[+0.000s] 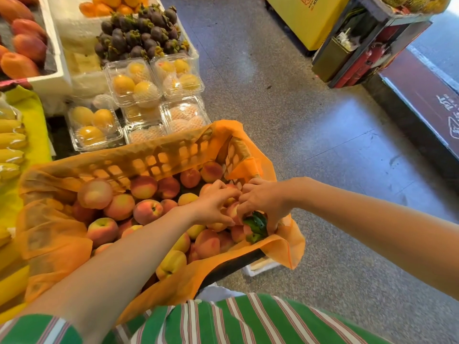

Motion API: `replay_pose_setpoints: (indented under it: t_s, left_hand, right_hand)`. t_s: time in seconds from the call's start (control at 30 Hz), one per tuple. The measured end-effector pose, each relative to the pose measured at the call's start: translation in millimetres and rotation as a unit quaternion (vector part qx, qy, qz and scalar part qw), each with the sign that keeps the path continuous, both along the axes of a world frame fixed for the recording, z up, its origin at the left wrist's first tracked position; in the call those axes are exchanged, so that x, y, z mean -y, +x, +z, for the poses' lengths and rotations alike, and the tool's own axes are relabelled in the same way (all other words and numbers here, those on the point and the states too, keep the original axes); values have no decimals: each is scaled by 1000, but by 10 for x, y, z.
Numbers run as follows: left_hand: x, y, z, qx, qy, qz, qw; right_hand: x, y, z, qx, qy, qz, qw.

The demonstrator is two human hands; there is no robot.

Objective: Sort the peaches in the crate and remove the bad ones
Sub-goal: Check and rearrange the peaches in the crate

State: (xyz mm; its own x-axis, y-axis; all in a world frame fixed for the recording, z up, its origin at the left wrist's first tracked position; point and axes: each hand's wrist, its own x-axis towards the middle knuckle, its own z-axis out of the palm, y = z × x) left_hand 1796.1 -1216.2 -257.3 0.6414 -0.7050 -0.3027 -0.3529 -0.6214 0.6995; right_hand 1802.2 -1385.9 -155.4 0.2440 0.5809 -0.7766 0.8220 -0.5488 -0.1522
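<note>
Head view: an orange fabric-lined plastic crate (159,157) holds round pink-and-yellow peaches (146,211). The left hand (213,204) curls its fingers round one pink peach (233,211), which lies just right of its palm and touches the right hand (263,199). The right hand's fingers bend down beside dark green leaves (257,223); whether they grip anything cannot be told. Most peaches lie left of both hands.

fruit shop: boxed fruit (134,83) displays
</note>
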Motion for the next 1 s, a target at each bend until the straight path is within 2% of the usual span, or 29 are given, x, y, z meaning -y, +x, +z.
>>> replay_pose_setpoints:
  t_s: [0.23, 0.37, 0.5, 0.6, 0.73, 0.83, 0.93, 1.0]
  left_hand:
    - [-102, 71, 49, 73, -28, -49, 996]
    - [-360, 120, 120, -16, -71, 16, 997]
    - [-533, 71, 166, -77, -67, 45, 994]
    - [-613, 9, 186, -112, -80, 69, 988]
    - [-715, -73, 253, -141, -96, 98, 980]
    - [-869, -128, 305, -199, -121, 159, 959]
    - [-1023, -209, 369, -253, -173, 228, 924]
    - [-1116, -268, 415, -280, -205, 261, 901]
  right_hand:
    - [30, -11, -3, -16, 16, -20, 1000]
    - [-13, -2, -40, -12, -21, 5, 1000]
    - [-81, -21, -54, -7, -72, 39, 997]
    - [-114, -16, -94, -11, -86, 29, 996]
    - [-99, -43, -58, -39, -86, -37, 995]
    - [-115, -34, 92, -62, 0, -131, 989]
    - [-120, 70, 182, -106, 104, -297, 943]
    - [-169, 111, 204, -140, 142, -360, 911]
